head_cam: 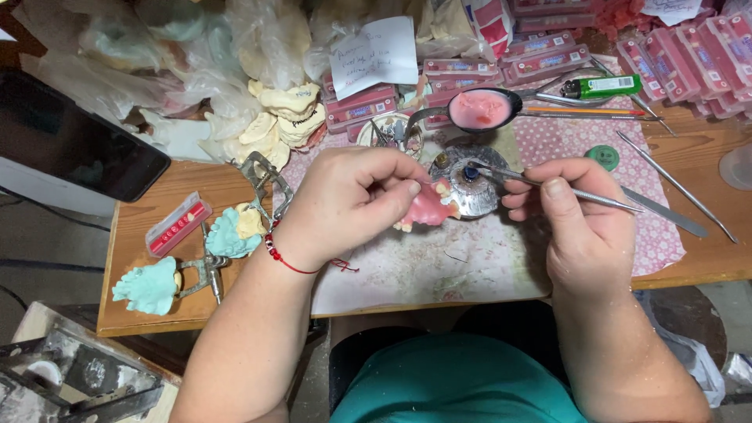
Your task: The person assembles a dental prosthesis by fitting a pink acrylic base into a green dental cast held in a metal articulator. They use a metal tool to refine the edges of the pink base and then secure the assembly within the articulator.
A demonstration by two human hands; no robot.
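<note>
My left hand is closed around a pink wax denture with small teeth, held just above the worn work mat. A thin metal carving tool sits in my right hand, gripped like a pen. Its tip reaches left over a small round metal burner behind the denture. A red bead bracelet circles my left wrist.
Behind the burner are a spoon of pink wax, a green lighter and rows of pink tooth boxes. Loose metal instruments lie at right. Green and yellow plaster casts on articulators stand at left, bagged casts behind.
</note>
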